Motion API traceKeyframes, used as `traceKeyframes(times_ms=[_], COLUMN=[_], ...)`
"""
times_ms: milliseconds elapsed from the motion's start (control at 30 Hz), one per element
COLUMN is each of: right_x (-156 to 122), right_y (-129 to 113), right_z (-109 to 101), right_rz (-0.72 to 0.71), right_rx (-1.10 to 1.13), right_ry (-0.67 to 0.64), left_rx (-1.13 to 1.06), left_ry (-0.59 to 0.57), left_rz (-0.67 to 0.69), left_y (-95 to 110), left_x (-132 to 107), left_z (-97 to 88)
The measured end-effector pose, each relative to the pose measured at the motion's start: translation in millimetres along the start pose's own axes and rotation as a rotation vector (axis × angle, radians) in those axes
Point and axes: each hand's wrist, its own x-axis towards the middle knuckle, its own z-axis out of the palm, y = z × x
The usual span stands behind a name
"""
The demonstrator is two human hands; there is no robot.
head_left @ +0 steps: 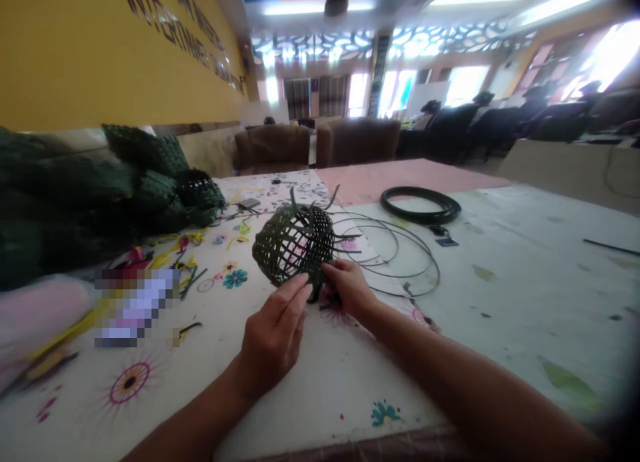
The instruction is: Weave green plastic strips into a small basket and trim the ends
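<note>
A dark green woven basket (267, 245) with an open lattice lies on its side on the flowered tablecloth, several loose strip ends sticking out at its top and right. My left hand (275, 325) is closed at the basket's near lower edge, its fingers pressed together. On the right side of that edge, my right hand (353, 289) pinches at the rim; its fingertips partly hide what lies between them. Just beyond my right hand, thin loops of dark strip or wire (430, 255) spread over the cloth.
A thick dark green coil (420, 205) lies at the back right, a small dark tag (447, 241) beside it. Piled woven green pieces (145, 175) fill the left side. Yellow strips (173, 259) and scraps lie before them. Brown chairs (357, 142) stand beyond the table; people sit farther back.
</note>
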Motion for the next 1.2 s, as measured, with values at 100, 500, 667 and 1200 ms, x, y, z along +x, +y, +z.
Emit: traceKeyframes(times_ms=[100, 500, 667, 1200], right_x=[0.5, 8.1, 7.2, 12.8], right_y=[1.0, 2.1, 2.0, 1.7], right_z=[0.3, -3.1, -4.3, -8.3], right_rz=[0.004, 0.057, 0.063, 0.111], right_rx=[-0.067, -0.208, -0.204, -0.205], right_ry=[-0.011, -0.062, -0.076, -0.153], left_rx=[-0.018, 0.332, 0.349, -0.224], left_ry=[-0.001, -0.63, -0.776, -0.592], left_rz=[-0.111, -0.255, -0.236, -0.937], left_y=[-1.4, 12.4, 3.6, -40.6], left_x=[-2.4, 49.1, 83.6, 68.2], left_z=[9.7, 0.8, 6.6, 60.9])
